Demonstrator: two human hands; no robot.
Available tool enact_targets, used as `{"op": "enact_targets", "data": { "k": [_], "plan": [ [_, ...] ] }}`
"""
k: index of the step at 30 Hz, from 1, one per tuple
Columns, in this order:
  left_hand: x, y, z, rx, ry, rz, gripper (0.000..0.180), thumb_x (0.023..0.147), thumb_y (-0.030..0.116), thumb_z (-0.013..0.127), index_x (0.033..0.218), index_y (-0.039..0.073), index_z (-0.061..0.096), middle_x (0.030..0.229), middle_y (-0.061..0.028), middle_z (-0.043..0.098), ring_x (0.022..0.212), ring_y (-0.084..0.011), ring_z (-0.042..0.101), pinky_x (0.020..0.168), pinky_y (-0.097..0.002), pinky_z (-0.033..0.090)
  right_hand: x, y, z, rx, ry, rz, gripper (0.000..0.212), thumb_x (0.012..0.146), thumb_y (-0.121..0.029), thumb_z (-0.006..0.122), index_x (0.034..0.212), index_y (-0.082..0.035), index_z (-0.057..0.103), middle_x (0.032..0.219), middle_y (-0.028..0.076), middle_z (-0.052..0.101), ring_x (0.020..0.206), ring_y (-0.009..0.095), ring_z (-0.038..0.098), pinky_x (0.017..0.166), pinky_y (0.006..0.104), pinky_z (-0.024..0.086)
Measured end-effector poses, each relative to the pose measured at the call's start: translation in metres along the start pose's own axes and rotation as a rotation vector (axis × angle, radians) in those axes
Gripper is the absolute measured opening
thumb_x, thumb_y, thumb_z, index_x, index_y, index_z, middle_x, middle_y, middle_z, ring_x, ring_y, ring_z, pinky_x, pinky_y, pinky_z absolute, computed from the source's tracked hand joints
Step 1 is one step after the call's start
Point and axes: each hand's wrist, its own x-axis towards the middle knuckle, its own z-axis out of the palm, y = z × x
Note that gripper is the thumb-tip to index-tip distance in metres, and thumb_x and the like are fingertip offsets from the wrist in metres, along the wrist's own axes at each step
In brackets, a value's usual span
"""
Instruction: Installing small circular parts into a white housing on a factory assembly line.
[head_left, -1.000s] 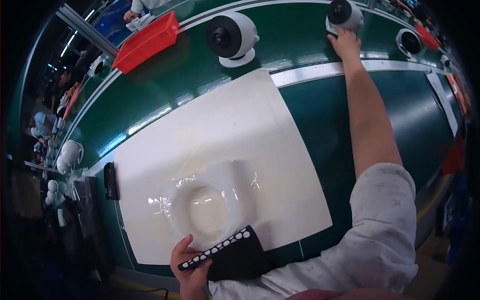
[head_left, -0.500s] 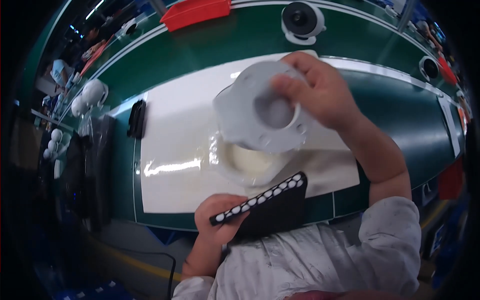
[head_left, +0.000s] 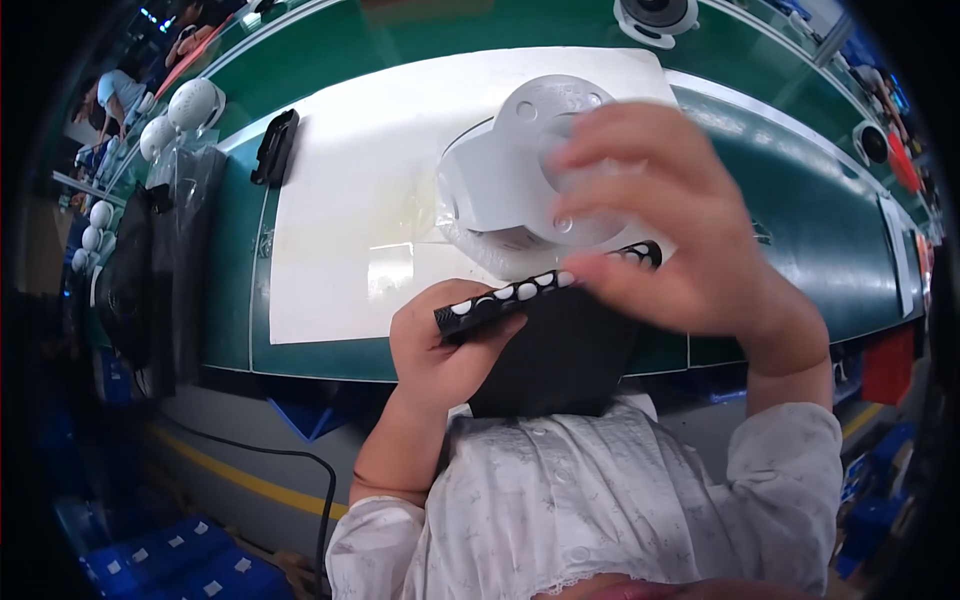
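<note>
A black panel [head_left: 565, 345] with a row of white round pieces along its upper edge is tilted in front of my body. My left hand [head_left: 445, 340] grips its left end, fingers and thumb wrapped round it. Above the panel's right part, my right hand [head_left: 690, 220] is open, fingers spread and slightly blurred. Its thumb is at the row of white pieces; whether it touches them I cannot tell. Behind that hand, a white plastic housing [head_left: 490, 185] with a round flange rests on the mat, with clear wrap around its base. My right fingers hide part of the flange.
The housing stands on a white mat [head_left: 340, 200] over a green bench. A black plastic part [head_left: 277, 148] lies at the mat's left. White rounded devices [head_left: 195, 103] stand at far left, another camera-like device [head_left: 655, 15] at the back. A red bin [head_left: 888, 368] hangs at right.
My right hand has let go of the white housing, which now rests lower on the mat, and has come toward the panel. The panel has stayed in my left hand. The view has tilted down.
</note>
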Motion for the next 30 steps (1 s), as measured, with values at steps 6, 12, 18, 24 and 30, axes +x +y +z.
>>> {"op": "enact_targets", "data": {
  "k": [6, 12, 18, 24, 30],
  "plan": [
    [0.001, 0.004, 0.010, 0.033, 0.029, 0.074, 0.012, 0.062, -0.005, 0.064, 0.070, 0.001, 0.056, 0.064, -0.0077, 0.054, 0.053, -0.0171, 0.052, 0.049, -0.0249, 0.040, -0.004, -0.017, 0.023, -0.001, -0.047, -0.088, 0.017, 0.064, -0.012, 0.067, 0.078, -0.007, 0.059, 0.095, 0.004, 0.056, 0.098, 0.024, 0.049, 0.079, 0.0360, 0.037],
    [-0.001, -0.005, 0.009, 0.139, 0.036, 0.093, 0.013, 0.061, -0.003, 0.065, 0.064, 0.003, 0.053, 0.056, -0.0064, 0.049, 0.047, -0.0186, 0.048, 0.044, -0.0269, 0.037, -0.007, -0.010, 0.033, 0.101, 0.038, -0.230, 0.020, 0.062, -0.006, 0.067, 0.079, -0.008, 0.057, 0.092, 0.005, 0.055, 0.091, 0.025, 0.052, 0.076, 0.0340, 0.037],
    [0.000, -0.005, 0.010, 0.134, 0.070, 0.138, 0.017, 0.060, 0.000, 0.068, 0.062, 0.003, 0.052, 0.054, -0.0066, 0.048, 0.044, -0.0185, 0.046, 0.042, -0.0261, 0.035, -0.012, -0.008, 0.029, 0.024, -0.092, -0.232, 0.025, 0.064, -0.002, 0.065, 0.083, -0.009, 0.052, 0.086, 0.005, 0.056, 0.081, 0.024, 0.054, 0.068, 0.0332, 0.037],
    [-0.003, -0.013, 0.011, 0.091, 0.055, 0.167, 0.018, 0.055, -0.001, 0.066, 0.065, 0.004, 0.052, 0.055, -0.0068, 0.049, 0.047, -0.0204, 0.048, 0.043, -0.0272, 0.036, -0.001, -0.019, 0.047, 0.460, 0.181, -0.198, 0.024, 0.067, 0.001, 0.061, 0.087, -0.008, 0.052, 0.078, 0.007, 0.053, 0.069, 0.024, 0.052, 0.059, 0.0325, 0.038],
    [-0.004, -0.006, 0.014, 0.074, 0.077, 0.102, 0.014, 0.053, -0.002, 0.062, 0.062, 0.002, 0.051, 0.055, -0.0079, 0.048, 0.047, -0.0224, 0.047, 0.044, -0.0275, 0.038, -0.006, -0.027, 0.049, 0.493, 0.015, -0.458, 0.033, 0.067, -0.003, 0.058, 0.098, -0.013, 0.055, 0.084, 0.006, 0.054, 0.063, 0.020, 0.052, 0.049, 0.0305, 0.042]
  ]
}}
